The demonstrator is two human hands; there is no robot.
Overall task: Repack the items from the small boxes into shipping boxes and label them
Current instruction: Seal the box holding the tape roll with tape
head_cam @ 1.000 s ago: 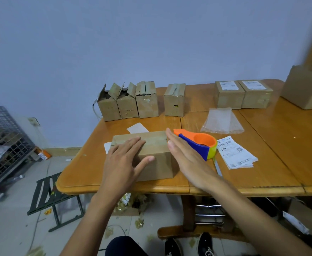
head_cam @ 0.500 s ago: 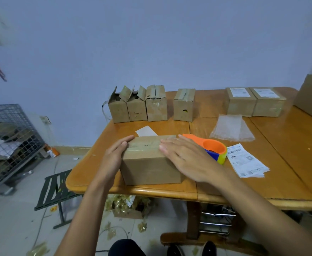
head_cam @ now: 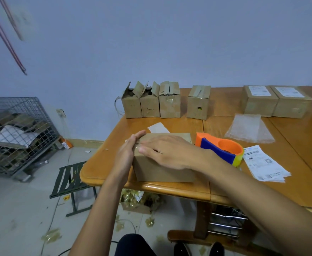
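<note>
tabletop stock: one shipping box; four small boxes in the back row (three touching, with torn or raised flaps, and one apart to their right); two labelled boxes side by side at back right; one tape dispenser; one bubble-wrap bag; one loose pile of printed labels; one white slip behind the shipping box. floor: one wire cage, one folding stool.

shipping box: plain brown card, top closed. it stands near the front left edge of the tabletop, just beside the dispenser.

left hand: grip apart, fingers straight, flat against the box's left end.

right hand: grip apart, palm down on the lid, fingertips at the top left edge beside the left fingers.

change: half a second ago the right fingertips lay mid-lid — now they are at the left edge. the left hand stays on that end.
</note>
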